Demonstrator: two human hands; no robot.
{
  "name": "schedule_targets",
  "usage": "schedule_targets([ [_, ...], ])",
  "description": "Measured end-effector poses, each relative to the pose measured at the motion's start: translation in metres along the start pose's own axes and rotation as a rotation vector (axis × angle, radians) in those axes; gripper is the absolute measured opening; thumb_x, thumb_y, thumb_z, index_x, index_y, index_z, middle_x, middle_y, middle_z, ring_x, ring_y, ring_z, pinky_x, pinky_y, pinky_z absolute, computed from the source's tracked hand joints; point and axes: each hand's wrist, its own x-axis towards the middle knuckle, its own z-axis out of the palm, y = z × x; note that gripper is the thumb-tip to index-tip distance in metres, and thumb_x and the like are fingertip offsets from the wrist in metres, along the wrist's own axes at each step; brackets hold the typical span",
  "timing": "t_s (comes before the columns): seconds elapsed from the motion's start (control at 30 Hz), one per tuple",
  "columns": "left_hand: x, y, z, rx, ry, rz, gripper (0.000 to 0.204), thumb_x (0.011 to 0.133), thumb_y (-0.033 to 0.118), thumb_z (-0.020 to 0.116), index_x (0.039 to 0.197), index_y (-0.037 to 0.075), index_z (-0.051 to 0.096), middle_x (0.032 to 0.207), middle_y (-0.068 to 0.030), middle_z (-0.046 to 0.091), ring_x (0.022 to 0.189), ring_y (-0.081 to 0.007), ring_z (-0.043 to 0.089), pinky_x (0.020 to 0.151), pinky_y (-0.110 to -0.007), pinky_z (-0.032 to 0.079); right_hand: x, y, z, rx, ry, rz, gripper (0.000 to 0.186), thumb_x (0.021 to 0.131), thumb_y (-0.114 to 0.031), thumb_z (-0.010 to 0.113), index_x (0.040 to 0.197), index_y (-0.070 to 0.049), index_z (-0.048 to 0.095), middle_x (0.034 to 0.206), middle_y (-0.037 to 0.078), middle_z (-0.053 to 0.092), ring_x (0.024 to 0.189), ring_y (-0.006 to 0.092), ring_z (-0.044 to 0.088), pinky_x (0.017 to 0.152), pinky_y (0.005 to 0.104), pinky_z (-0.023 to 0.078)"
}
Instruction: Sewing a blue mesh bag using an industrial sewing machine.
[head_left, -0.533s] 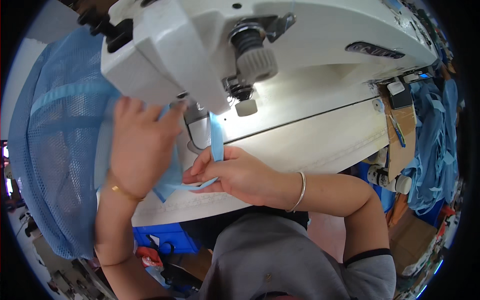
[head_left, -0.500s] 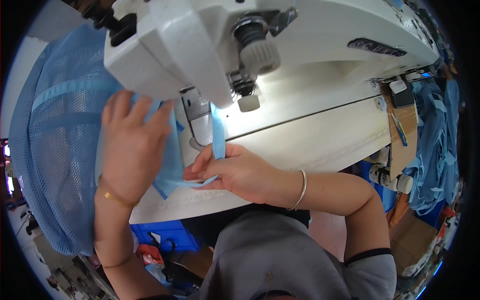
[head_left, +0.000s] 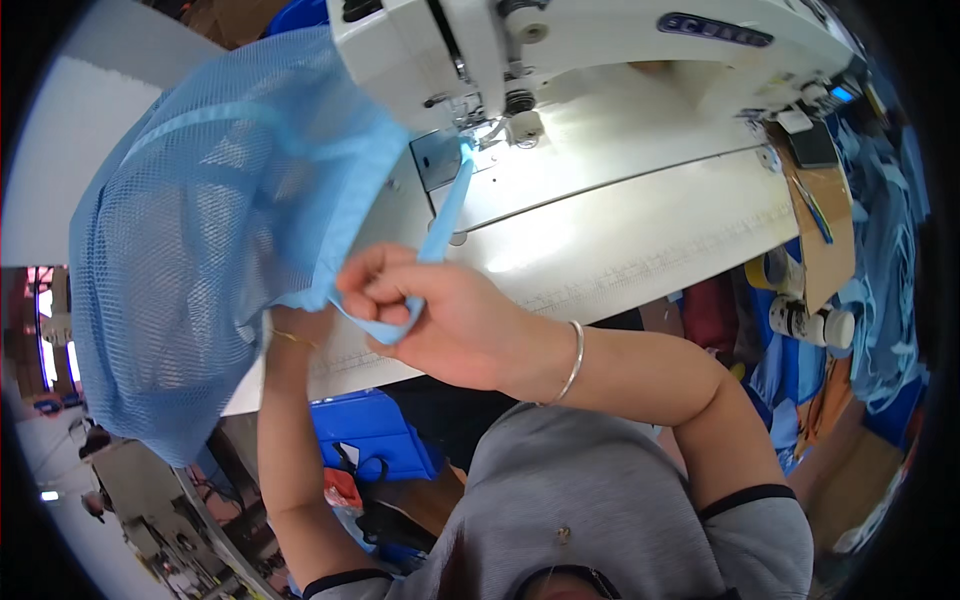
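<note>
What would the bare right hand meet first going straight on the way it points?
Likely the large blue mesh fabric piece just left of the right hand, which holds a narrow light-blue fabric strip. Depth is unclear: hand and mesh may be touching.

To your left you have a pale wall (head_left: 95, 170), with a band of bright, pinkish-white light (head_left: 46, 330) below it. Farther down on that side stands some grey machinery (head_left: 150, 510), too blurred to make out. The white surface (head_left: 620, 235) before you catches a strong glare. Beneath it sits a blue box (head_left: 370, 435); brown cardboard (head_left: 828, 250) lies by its right end.
</note>
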Motion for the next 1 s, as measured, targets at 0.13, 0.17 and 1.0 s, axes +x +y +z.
schedule_targets([
  [0.13, -0.013, -0.074, -0.001, 0.581, 0.327, 0.185, 0.058, 0.084, 0.041, 0.065, 0.126, 0.001, 0.058, 0.122, -0.0141, 0.062, 0.117, -0.0305, 0.055, 0.106, -0.04, 0.038, -0.042, 0.019, -0.04, -0.324, 0.341, -0.159, 0.016, 0.085, 0.002, 0.053, 0.099, -0.001, 0.059, 0.1, 0.009, 0.059, 0.084, 0.0139, 0.054, 0.078, 0.0269, 0.042],
  [0.17, -0.047, -0.027, 0.01, 0.07, 0.275, 0.219, 0.053, 0.088, 0.035, 0.06, 0.128, -0.001, 0.055, 0.12, -0.0162, 0.063, 0.117, -0.0325, 0.055, 0.106, -0.042, 0.038, -0.05, 0.021, -0.045, -0.347, 0.462, -0.178, 0.015, 0.086, 0.003, 0.053, 0.099, -0.001, 0.059, 0.106, 0.011, 0.06, 0.092, 0.016, 0.059, 0.084, 0.0282, 0.045],
  [1.0, 0.008, 0.206, 0.026, 0.253, 0.199, 0.542, 0.058, 0.083, 0.053, 0.062, 0.125, 0.013, 0.061, 0.128, -0.0096, 0.055, 0.117, -0.034, 0.045, 0.096, -0.046, 0.03, -0.094, -0.022, -0.022, -0.627, 0.619, 0.432, 0.029, 0.103, -0.025, 0.044, 0.109, 0.003, 0.051, 0.093, 0.015, 0.063, 0.086, 0.0242, 0.069, 0.077, 0.0338, 0.056],
])
